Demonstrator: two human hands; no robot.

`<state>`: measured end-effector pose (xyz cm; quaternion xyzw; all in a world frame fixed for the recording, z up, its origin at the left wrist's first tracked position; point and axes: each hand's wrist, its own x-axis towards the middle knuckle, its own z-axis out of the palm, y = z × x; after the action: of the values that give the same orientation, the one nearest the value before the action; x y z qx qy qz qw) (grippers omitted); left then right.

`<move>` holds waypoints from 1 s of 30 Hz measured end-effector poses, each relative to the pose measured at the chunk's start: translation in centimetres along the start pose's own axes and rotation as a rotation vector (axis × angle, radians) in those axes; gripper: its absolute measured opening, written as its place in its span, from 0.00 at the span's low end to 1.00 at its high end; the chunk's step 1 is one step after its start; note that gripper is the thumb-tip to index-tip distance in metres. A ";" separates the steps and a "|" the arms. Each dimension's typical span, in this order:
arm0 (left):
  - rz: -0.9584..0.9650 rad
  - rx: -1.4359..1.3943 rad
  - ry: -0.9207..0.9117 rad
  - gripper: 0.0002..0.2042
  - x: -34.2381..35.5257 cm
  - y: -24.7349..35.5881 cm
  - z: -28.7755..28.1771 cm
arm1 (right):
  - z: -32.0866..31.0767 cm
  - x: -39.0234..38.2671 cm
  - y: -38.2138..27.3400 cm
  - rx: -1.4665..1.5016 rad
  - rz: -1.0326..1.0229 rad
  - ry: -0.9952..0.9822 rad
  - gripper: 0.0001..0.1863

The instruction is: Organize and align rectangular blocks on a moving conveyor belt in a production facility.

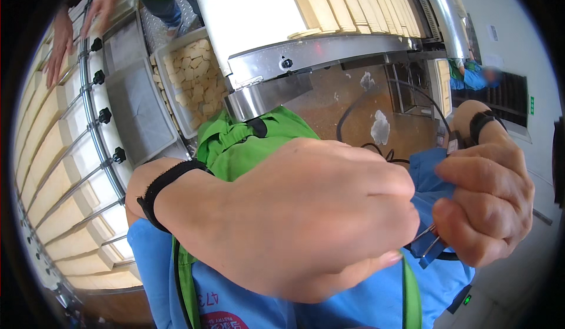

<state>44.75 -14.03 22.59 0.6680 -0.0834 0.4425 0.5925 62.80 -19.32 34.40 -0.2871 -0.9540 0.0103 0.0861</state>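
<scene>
My left hand (306, 211) is large in the middle of the head view, its fingers curled closed and the thumb low. What its fingertips hold is hidden behind the hand. Close by on the right, my right hand (485, 202) is closed in a pinch. At its fingertips shows a small clip-like piece of thin shiny metal with dark blue parts (432, 253), reaching into the gap between my hands. A green apron strap (412, 293) hangs just under my left thumb. Beneath my hands lie my blue clothing (235, 293) and green apron (253, 143).
On the left, a conveyor (82, 179) carries rows of pale slabs; a co-worker's hands (103, 2) are over its far end. A grey tray (141, 108) and a bin of broken pale pieces (191, 82) stand beside it. Ahead is a white-belted machine (247, 14) with a metal edge.
</scene>
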 end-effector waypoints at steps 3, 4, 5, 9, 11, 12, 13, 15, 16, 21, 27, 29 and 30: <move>-0.084 0.006 -0.067 0.07 -0.1 0.6 0.2 | -0.4 -0.1 -0.5 -0.010 -0.030 -0.004 0.18; -0.085 0.004 -0.067 0.07 -0.1 0.5 0.3 | -0.4 -0.1 -0.6 -0.009 -0.029 -0.006 0.18; -0.119 -0.007 -0.071 0.06 -0.1 0.4 0.4 | -0.4 0.0 -0.7 0.006 0.015 -0.017 0.19; -0.239 -0.082 -0.126 0.06 0.2 0.2 0.4 | -0.4 -0.3 -1.0 -0.050 0.007 -0.081 0.20; -0.301 -0.132 -0.135 0.06 0.1 0.3 0.5 | -0.7 -0.3 -0.9 -0.020 -0.016 -0.105 0.20; -0.364 -0.182 -0.144 0.06 0.1 0.3 0.6 | -0.8 -0.2 -0.7 0.009 -0.039 -0.128 0.20; -0.361 -0.186 -0.146 0.06 0.2 0.0 0.7 | -1.1 0.0 -1.0 0.007 -0.036 -0.131 0.20; -0.249 -0.118 -0.081 0.06 0.6 -0.8 1.4 | -1.6 0.0 -1.7 -0.010 -0.015 -0.195 0.20; -0.254 -0.116 -0.076 0.06 0.5 -1.0 1.6 | -1.5 0.0 -2.1 -0.005 -0.019 -0.194 0.20; -0.104 -0.152 0.057 0.05 0.6 -2.2 2.6 | -1.5 0.4 -2.6 -0.104 0.100 -0.246 0.19; -0.261 -0.246 -0.221 0.07 0.6 -2.2 1.8 | -2.1 -0.3 -0.8 0.029 -0.209 -0.303 0.21; -0.224 -0.226 -0.174 0.07 0.6 -2.2 1.8 | -1.6 -1.2 -1.3 -0.009 -0.185 -0.252 0.21; -0.208 -0.218 -0.175 0.06 0.6 -2.2 1.8 | -1.4 -1.5 -1.6 -0.049 -0.153 -0.199 0.22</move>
<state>47.40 -14.69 21.59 0.6407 -0.1129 0.3072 0.6945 63.36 -21.50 35.70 -0.2131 -0.9769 0.0088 -0.0155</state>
